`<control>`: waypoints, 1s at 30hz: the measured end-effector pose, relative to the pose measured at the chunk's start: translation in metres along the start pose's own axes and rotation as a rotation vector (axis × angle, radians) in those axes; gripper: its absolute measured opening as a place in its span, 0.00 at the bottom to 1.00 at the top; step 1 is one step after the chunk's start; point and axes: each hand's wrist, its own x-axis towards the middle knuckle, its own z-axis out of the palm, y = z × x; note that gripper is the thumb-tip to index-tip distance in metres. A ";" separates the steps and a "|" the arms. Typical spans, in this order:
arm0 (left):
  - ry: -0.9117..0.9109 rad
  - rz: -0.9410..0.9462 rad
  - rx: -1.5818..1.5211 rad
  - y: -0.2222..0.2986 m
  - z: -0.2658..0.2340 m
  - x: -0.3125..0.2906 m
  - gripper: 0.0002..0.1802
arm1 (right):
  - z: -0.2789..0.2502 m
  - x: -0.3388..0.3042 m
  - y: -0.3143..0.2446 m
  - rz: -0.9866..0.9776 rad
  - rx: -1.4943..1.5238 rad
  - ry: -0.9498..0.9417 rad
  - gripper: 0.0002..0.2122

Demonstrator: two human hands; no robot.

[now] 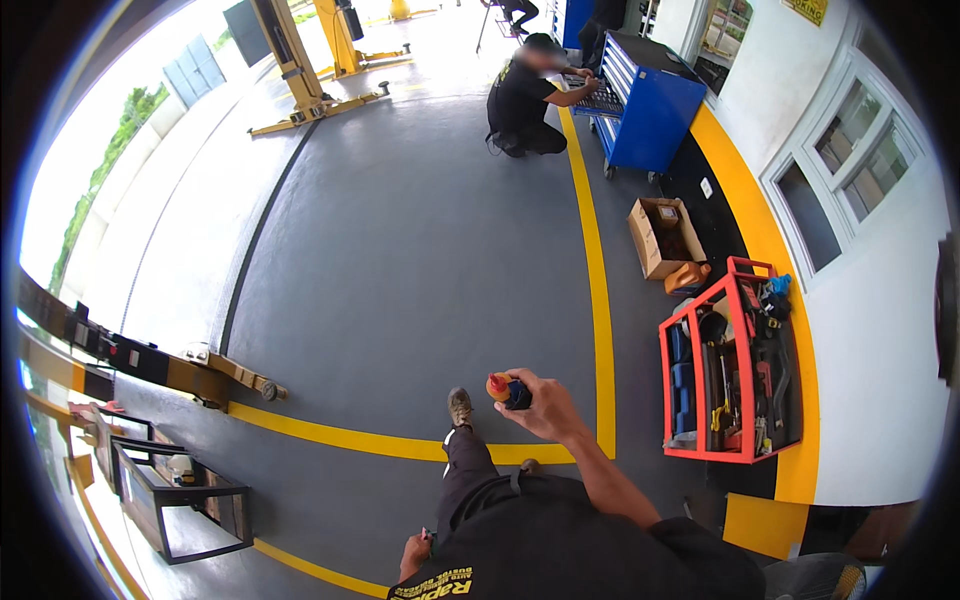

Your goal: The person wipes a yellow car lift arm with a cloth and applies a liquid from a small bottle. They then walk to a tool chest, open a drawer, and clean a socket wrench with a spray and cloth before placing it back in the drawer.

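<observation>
My right hand (pixel 548 410) is raised in front of my body, its fingers wrapped round a small bottle (pixel 497 386). The bottle has a red pointed cap and an orange-yellow top. A dark part lies against my fingers, and my grip hides the rest. Low on the left, my left hand (pixel 414 553) hangs beside my shirt with the fingers curled in. Something small and dark green shows at those fingers, too small to name. One of my shoes (pixel 459 406) stands forward on the grey floor, just past the yellow line.
Right: a red tool rack (pixel 750 455), an orange jug (pixel 687 278) and a cardboard box (pixel 655 252). Ahead, a person (pixel 522 100) crouches at a blue tool cabinet (pixel 650 120). Left: lift arms (pixel 240 378) and a black metal frame (pixel 205 492). A yellow lift post (pixel 290 60) stands beyond.
</observation>
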 end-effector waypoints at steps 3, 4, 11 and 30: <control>0.001 0.026 -0.039 0.015 -0.020 0.038 0.30 | 0.026 0.090 -0.016 -0.091 -0.028 -0.031 0.26; 0.001 0.014 -0.049 0.023 -0.031 0.053 0.30 | 0.038 0.119 -0.016 -0.106 -0.040 -0.045 0.26; 0.122 0.015 -0.009 0.118 -0.220 0.224 0.30 | 0.038 0.290 -0.072 -0.035 0.085 -0.055 0.25; 0.565 0.287 0.000 0.560 -0.648 0.687 0.10 | -0.001 0.861 -0.047 0.106 0.390 0.268 0.23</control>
